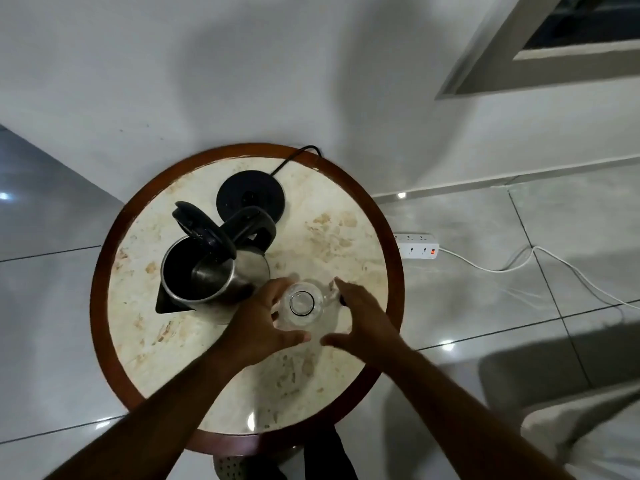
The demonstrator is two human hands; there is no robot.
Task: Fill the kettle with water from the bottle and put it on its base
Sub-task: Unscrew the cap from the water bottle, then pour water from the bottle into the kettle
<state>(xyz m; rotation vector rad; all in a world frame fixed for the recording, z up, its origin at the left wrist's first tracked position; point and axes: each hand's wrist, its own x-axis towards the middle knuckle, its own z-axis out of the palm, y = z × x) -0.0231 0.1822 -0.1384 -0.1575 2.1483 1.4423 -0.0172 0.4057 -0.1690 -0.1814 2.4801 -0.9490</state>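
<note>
A steel kettle with a black handle stands on the round table, its black lid flipped up and its inside showing. Behind it lies the black round base, with nothing on it and a cord running off the back edge. A clear bottle stands upright right of the kettle, its mouth uncapped. My left hand wraps around the bottle's left side. My right hand is at the bottle's right side with fingers spread; whether it touches the bottle I cannot tell.
The table has a marble top and a dark wooden rim, close to a white wall. A white power strip with white cables lies on the tiled floor to the right. A pale cushion sits at lower right.
</note>
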